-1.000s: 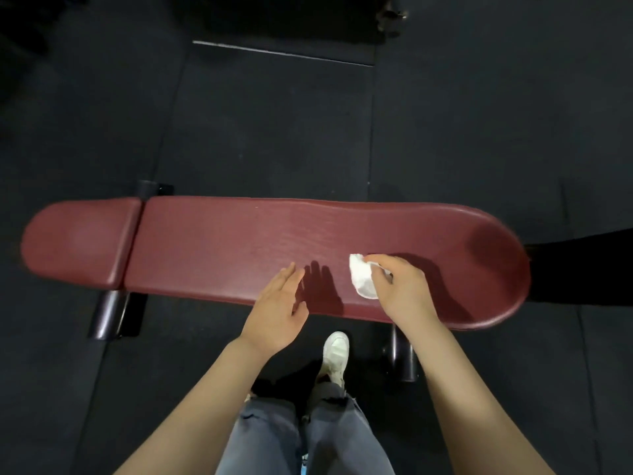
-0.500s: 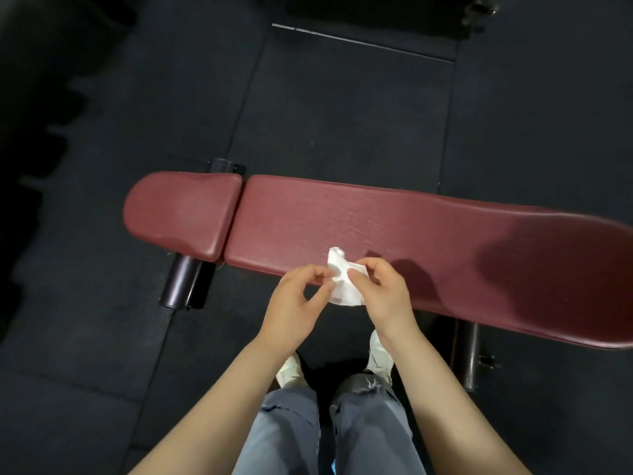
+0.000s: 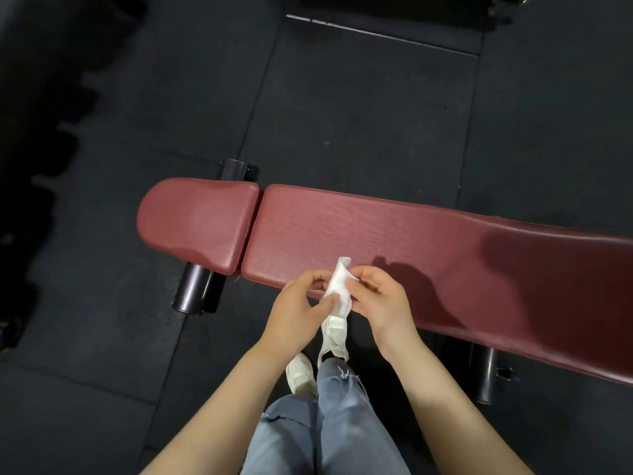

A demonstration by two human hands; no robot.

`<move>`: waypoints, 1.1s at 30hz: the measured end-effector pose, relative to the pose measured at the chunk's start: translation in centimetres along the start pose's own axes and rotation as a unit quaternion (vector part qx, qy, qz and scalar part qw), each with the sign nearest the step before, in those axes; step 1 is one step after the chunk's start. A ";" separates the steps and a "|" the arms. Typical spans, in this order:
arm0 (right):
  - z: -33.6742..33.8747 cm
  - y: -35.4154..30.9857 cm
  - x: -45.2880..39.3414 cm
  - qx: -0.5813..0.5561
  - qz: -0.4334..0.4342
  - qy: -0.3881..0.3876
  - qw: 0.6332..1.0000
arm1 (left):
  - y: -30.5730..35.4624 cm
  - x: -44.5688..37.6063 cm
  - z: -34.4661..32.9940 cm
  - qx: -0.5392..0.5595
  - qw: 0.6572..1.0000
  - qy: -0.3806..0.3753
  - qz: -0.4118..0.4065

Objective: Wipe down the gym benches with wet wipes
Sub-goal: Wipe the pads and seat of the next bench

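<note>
A dark red padded gym bench (image 3: 394,234) lies across the view, with a short seat pad (image 3: 195,221) at its left end. A white wet wipe (image 3: 339,289), folded and crumpled, is held upright over the bench's near edge. My left hand (image 3: 298,313) pinches the wipe from the left, thumb and fingers curled on it. My right hand (image 3: 376,303) pinches it from the right. Both hands hover just above the near edge, and the wipe is off the pad.
Black rubber floor tiles (image 3: 359,108) surround the bench. Dark metal bench legs stand at the left (image 3: 195,289) and right (image 3: 483,375). My legs in grey jeans and white shoes (image 3: 301,371) are right below the hands. Dark equipment lines the left edge.
The right hand lifted the wipe off the pad and brought it leftward; the left hand came up and took hold of it too. The view has shifted left along the bench.
</note>
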State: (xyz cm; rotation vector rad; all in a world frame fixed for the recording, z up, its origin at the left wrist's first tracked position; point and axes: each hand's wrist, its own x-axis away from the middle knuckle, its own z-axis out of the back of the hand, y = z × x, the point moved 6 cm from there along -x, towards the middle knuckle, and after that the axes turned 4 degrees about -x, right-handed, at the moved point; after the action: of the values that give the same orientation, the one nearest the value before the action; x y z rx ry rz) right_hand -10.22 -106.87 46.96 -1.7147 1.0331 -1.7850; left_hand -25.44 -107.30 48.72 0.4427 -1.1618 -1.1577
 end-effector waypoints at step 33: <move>3.5 -4.2 -19.1 0.513 0.008 0.275 0.813 | -7.3 -13.3 6.8 -0.319 0.930 -0.180 0.020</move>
State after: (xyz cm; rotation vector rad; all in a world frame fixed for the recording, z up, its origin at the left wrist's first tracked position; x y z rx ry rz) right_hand -3.71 -90.39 37.85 -0.5234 0.1016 -2.2416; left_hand -34.23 -96.70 39.30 -0.3042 -1.0161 -1.5370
